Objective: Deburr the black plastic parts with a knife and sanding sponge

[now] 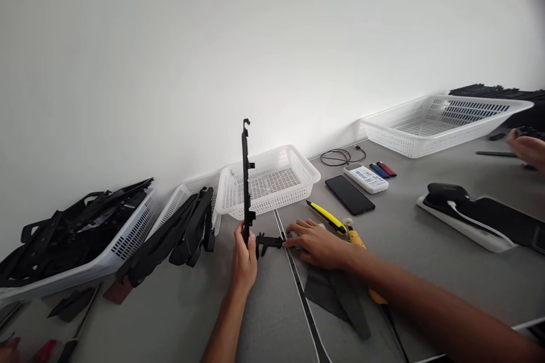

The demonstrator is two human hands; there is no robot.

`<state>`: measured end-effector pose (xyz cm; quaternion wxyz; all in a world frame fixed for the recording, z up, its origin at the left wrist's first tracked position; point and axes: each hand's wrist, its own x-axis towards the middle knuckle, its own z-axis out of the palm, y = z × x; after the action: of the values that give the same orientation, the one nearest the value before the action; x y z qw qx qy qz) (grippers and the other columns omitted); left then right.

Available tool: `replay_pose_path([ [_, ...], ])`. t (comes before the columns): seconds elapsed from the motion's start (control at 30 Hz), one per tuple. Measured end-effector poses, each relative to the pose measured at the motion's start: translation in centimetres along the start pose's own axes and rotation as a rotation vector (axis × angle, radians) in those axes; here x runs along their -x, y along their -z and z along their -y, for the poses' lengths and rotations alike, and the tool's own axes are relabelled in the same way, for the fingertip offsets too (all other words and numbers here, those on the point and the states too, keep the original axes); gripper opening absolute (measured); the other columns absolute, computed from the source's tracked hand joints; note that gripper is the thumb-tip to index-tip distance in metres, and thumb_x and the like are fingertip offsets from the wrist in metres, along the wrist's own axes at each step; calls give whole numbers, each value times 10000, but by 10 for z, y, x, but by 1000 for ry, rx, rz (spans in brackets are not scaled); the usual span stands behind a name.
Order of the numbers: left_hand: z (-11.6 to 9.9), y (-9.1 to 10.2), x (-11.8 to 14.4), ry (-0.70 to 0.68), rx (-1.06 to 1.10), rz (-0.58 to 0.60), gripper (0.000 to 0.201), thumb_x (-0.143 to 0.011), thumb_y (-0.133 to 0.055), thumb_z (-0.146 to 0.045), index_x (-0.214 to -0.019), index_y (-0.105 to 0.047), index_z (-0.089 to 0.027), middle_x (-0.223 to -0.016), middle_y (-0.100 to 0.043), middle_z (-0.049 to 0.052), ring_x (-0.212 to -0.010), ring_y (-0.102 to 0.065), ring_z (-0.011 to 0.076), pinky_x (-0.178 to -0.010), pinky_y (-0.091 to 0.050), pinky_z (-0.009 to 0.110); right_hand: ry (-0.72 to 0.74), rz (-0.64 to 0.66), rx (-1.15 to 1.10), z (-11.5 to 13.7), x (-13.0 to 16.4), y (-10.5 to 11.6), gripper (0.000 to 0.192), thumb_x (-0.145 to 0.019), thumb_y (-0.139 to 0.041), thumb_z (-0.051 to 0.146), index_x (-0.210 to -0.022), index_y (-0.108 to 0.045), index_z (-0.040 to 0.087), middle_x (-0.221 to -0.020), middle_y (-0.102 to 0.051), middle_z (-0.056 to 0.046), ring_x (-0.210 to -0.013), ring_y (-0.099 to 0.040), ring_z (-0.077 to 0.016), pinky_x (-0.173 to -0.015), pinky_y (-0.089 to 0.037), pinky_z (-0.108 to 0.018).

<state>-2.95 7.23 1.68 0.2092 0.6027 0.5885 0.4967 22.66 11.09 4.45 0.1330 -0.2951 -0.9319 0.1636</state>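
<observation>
My left hand [246, 258] is closed around the lower end of a long, thin black plastic strip [246, 176], which stands upright with clips and tabs along its side. Just right of that hand a short black piece with prongs [270, 242] reaches toward my right fingertips; whether it belongs to the strip I cannot tell. Palm down near the table seam, my right hand [315, 243] has its fingers bent over a whitish thing, mostly hidden beneath them. A yellow cutter knife [327, 216] lies beyond it, and a yellow-handled tool [355, 236] is partly behind my forearm. Dark cloth-like pieces [336, 295] lie below.
White baskets stand along the wall: one with black parts [128, 249], one under long black pieces [183, 190], a middle one [293, 195], and one at right [417, 144]. A phone [349, 194], white device [367, 178] and cable [336, 157] lie right. Other people's hands show at both edges.
</observation>
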Motion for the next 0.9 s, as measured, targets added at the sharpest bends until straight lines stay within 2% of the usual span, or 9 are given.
replay_pose_path([
  [0.2,4,-2,-1,-8,33,7,517,-1072,-388,-599,-1440,-411,-237,-1086,-657,82,-866,-670,207,-867,-536,359,3,5,22,-1,-3,2,536,-865,-599,57,-1327,-763,276,-1381,-632,-134,-1160,-612,-311,-1008,-452,-470],
  [0.47,-5,-22,-3,-10,153,38,498,-1054,-447,-622,-1401,-434,-265,-1078,-630,66,-903,-653,195,-892,-538,344,26,58,-21,-8,-5,3,577,-868,-611,60,-1388,-728,280,-1398,-621,-138,-1199,-605,-327,-1031,-446,-491],
  [0.67,-5,-25,-3,9,181,-15,480,-1068,-413,-620,-1393,-406,-267,-994,-606,22,-808,-620,167,-893,-529,340,39,37,-40,-5,-8,-3,591,-877,-617,90,-1422,-700,304,-1373,-635,-120,-1185,-608,-310,-1040,-458,-479],
  [0.8,-6,-25,1,23,195,-47,494,-1057,-434,-630,-1379,-426,-255,-1029,-616,34,-799,-620,162,-866,-531,330,32,26,-32,-2,-7,-6,606,-871,-607,71,-1424,-699,302,-1386,-632,-127,-1203,-618,-317,-1060,-474,-506],
  [0.9,-13,-22,2,33,238,-122,403,-1056,-486,-590,-1272,-503,-250,-990,-606,22,-786,-611,154,-838,-529,312,37,-63,-62,-4,-5,-5,679,-887,-598,55,-1522,-601,294,-1433,-617,-132,-1278,-606,-323,-1102,-480,-536],
])
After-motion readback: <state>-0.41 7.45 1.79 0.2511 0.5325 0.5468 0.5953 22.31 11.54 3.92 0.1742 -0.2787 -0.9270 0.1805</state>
